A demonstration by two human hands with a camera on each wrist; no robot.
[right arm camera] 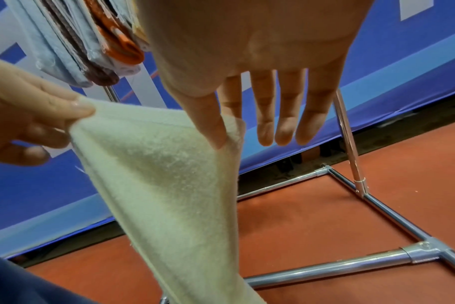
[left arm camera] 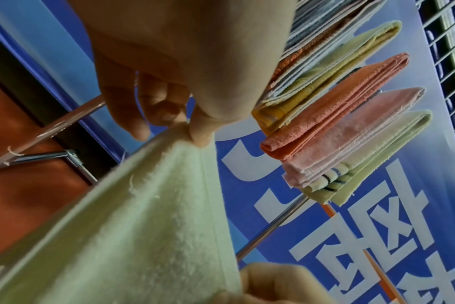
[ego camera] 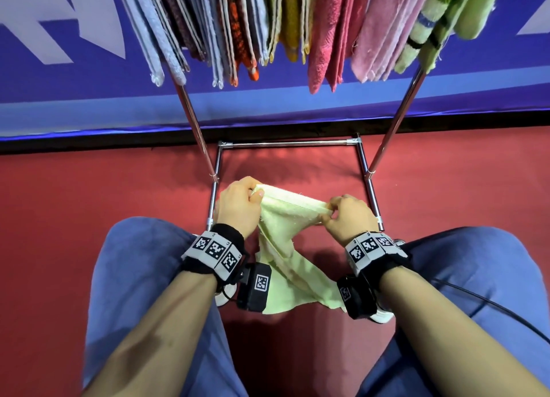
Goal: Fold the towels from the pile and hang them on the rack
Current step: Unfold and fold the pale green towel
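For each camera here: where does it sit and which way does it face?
Head: looks down at both hands, left and right, the towel, forearms, knees.
Left wrist: looks along the left hand toward the rack.
Right wrist: looks along the right hand toward the rack's base.
All three share the towel.

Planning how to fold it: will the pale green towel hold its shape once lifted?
Probably not: the towel sags between the left hand and right hand, so it seems floppy. Fingertip pinches suffice, so likely light. Its fuzzy pile looks unlikely to slip.

Your towel [ego camera: 285,241] hangs between your knees, before the rack [ego camera: 290,143] (hung towels [ego camera: 268,24] above) on the floor [ego camera: 89,203].
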